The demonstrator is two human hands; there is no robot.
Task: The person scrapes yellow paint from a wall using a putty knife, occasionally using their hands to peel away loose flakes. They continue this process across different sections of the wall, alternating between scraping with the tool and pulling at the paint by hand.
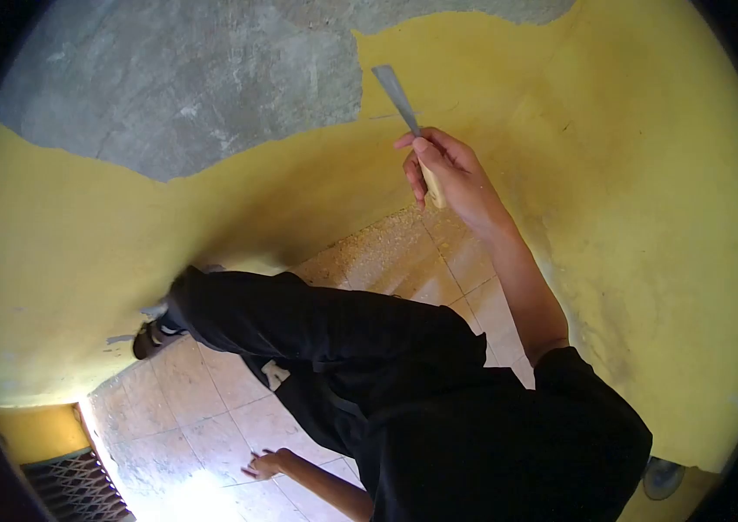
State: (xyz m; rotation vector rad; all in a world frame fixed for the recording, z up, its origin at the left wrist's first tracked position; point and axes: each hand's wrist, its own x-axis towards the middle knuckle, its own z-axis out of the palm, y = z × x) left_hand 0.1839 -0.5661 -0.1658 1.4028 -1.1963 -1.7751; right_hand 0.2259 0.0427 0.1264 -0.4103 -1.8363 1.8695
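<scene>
Scraper is clenched in my right hand, fingers wrapped round its pale wooden handle, the flat metal blade angled up and away from my knuckles with its tip laid against the yellow wall, just right of the paint's ragged edge. Beyond that edge, up and to the left of the blade, the wall is already stripped to grey plaster; everything below and to the right of my hand is painted. So I judge I am in the middle of scraping, working the border of the bare patch outward rather than starting or finishing. My left hand is well apart from the work, down low behind me, fingers spread flat on the tiled floor and holding nothing, taking my weight. My leg in dark trousers stretches out between the two hands, the shoe close to the foot of the wall. A drift of yellow flakes lies on the tiles just under my right hand, at the wall's base. As I read it, the next stroke calls for setting the blade at a shallow angle under the lip of the paint and pushing along the wall, firm enough to lift it but not so steep that the corner digs into the plaster, while the left hand stays braced.
</scene>
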